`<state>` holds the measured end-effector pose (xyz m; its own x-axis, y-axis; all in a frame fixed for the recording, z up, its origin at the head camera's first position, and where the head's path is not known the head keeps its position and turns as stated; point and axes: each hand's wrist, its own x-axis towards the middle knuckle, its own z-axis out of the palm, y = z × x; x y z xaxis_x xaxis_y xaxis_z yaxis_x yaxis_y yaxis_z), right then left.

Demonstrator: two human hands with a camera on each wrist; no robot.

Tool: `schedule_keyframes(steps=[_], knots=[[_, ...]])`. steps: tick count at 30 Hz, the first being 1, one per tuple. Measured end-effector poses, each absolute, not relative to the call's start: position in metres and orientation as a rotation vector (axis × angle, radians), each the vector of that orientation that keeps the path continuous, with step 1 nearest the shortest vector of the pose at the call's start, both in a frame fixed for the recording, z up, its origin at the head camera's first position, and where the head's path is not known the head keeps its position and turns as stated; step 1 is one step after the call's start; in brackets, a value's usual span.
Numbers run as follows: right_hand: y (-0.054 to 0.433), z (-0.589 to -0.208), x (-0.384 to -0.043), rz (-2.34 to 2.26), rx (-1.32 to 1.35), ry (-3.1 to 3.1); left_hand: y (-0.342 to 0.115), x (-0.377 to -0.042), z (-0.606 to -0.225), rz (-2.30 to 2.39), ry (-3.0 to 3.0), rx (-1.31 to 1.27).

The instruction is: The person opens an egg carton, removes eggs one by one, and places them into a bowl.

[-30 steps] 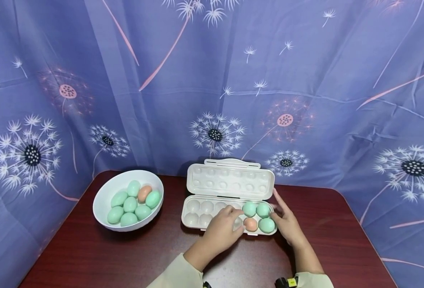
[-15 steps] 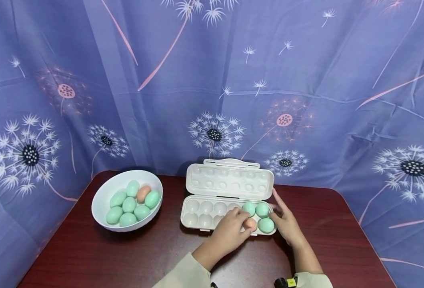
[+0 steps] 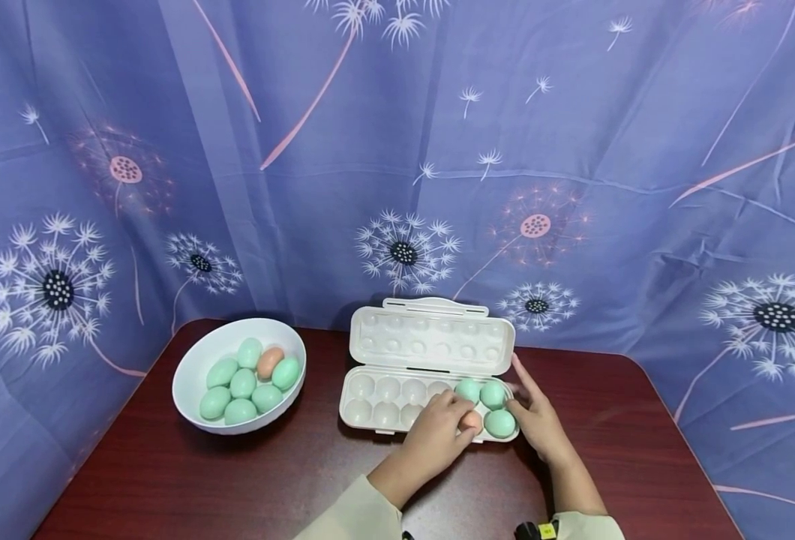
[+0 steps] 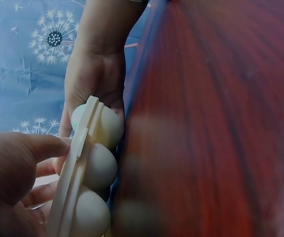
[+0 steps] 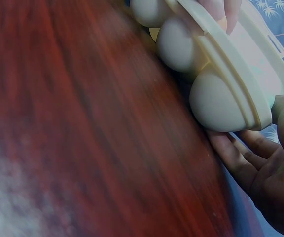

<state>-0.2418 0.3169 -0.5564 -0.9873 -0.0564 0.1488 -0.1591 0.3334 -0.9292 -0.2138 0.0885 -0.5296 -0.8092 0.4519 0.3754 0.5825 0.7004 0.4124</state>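
Note:
A white plastic egg carton [image 3: 370, 429] stands with its lid [image 3: 431, 339] raised. At its right end sit three green eggs [image 3: 501, 423] and an orange egg [image 3: 470, 422]. My left hand [image 3: 433, 435] has its thumb and fingers around the orange egg, partly covering it, above the front row. With my right hand [image 3: 539, 424] I hold the carton's right end, the thumb by the front green egg. In the right wrist view, the fingers of that right hand [image 5: 275, 168] reach under the end cup.
To the left stands a white bowl [image 3: 187, 397] holding several green eggs [image 3: 241, 384] and one orange egg [image 3: 270, 363]. The dark red wooden table [image 3: 249, 487] meets a blue dandelion-print curtain [image 3: 303, 225] behind the carton.
My left hand has moved right from the cups beside the orange egg and has closed its fingers around it. The right hand stays at the carton's end.

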Motion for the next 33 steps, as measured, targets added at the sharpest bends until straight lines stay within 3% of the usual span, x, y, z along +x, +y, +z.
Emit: schedule_keyframes(steps=[33], knots=[[0.3139,-0.5525,-0.2381,1.738,0.191,-2.492,0.0908,-0.2095,-0.5356,-0.719,-2.566,-0.764]])
